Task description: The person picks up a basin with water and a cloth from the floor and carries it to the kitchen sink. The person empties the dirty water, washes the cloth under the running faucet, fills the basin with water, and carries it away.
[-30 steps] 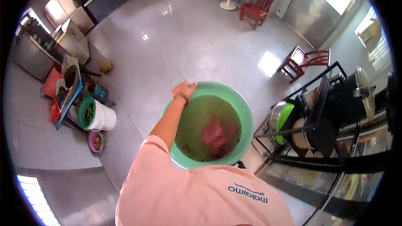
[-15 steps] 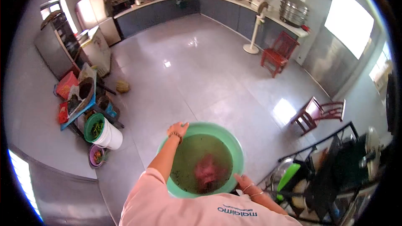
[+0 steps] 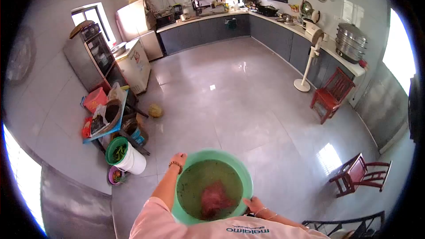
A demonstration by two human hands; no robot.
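Observation:
A large green plastic basin [image 3: 244, 167] is directly in front of my body, full of murky greenish-brown water [image 3: 195, 181]. A dark red, soft-looking lump [image 3: 215, 198] lies in the water towards my side; I cannot tell what it is. My left hand [image 3: 179, 159], with a beaded bracelet at the wrist, is closed on the basin's upper-left rim. On the opposite side, my right hand [image 3: 253, 204], wearing thin bangles, grips the lower-right rim. The fingers of both hands are partly hidden.
On the left stand a white bucket [image 3: 136, 162] with greens in a green strainer and a blue-topped table [image 3: 98, 136]; a yellow melon-like thing [image 3: 155, 110] sits on the floor. To the right are two wooden chairs [image 3: 330, 97], a fan [image 3: 308, 64] and a dark metal rack [image 3: 349, 223].
My view has turned to the right-to-left and upward, so the room sits lower and more to the right. The rack has mostly left view. Both hands stay on the basin; the water and lump have shifted.

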